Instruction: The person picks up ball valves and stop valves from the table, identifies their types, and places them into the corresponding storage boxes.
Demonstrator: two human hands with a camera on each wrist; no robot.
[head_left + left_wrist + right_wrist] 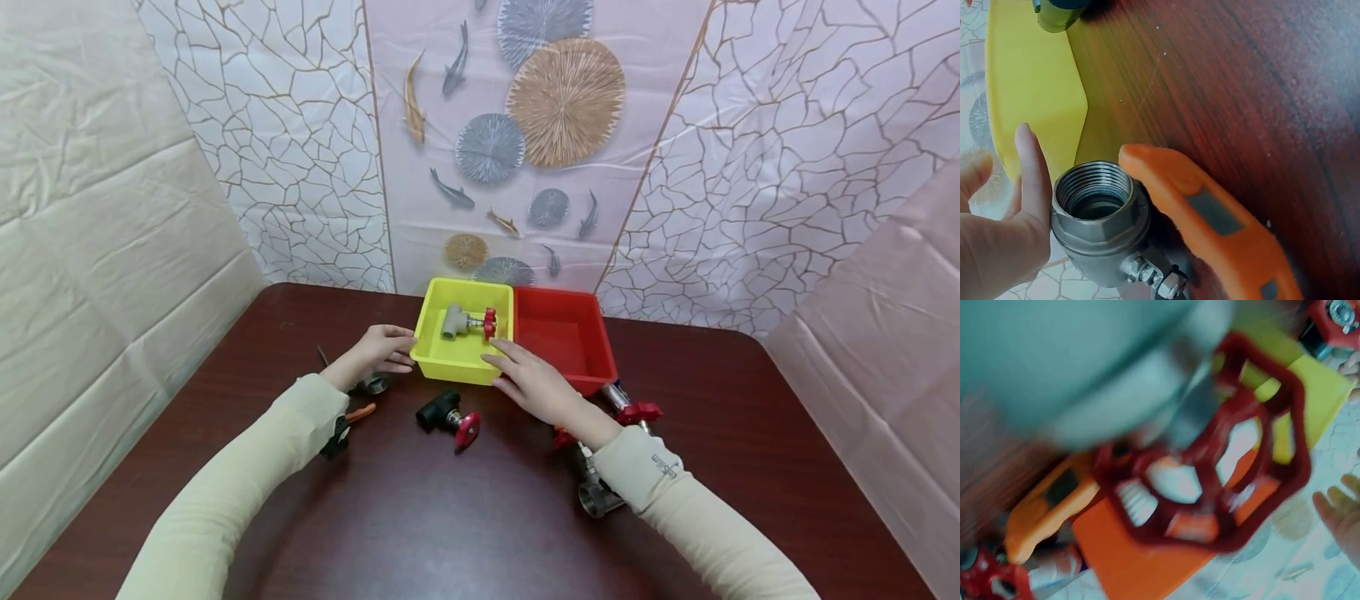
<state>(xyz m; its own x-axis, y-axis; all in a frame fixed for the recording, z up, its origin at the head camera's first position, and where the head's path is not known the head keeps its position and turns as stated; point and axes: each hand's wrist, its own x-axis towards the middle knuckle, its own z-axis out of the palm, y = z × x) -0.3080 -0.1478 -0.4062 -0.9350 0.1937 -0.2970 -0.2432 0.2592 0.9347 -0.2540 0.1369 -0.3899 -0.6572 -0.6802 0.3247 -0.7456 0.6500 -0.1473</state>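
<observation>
A yellow bin (453, 372) stands toward the back of the table, holding a grey valve (455, 322) with a red handwheel. At its left rim is my left hand (378, 350), fingers loosely extended; whether they touch the rim I cannot tell. My right hand (531, 383) reaches over the bin's front right corner with fingers nearly straight and nothing in them. In front of the bin lies a black valve (438, 411) with a red handwheel. A steel ball valve (1100, 231) with an orange handle (1204, 219) sits beside my left hand.
A red bin (570, 333) adjoins the yellow one on its right. Metal valves with red handwheels (639, 412) lie under and beside my right forearm, partly hidden. One red handwheel (1291, 450) looms large and blurred in the right wrist view. Patterned cloth (315, 150) hangs behind the table.
</observation>
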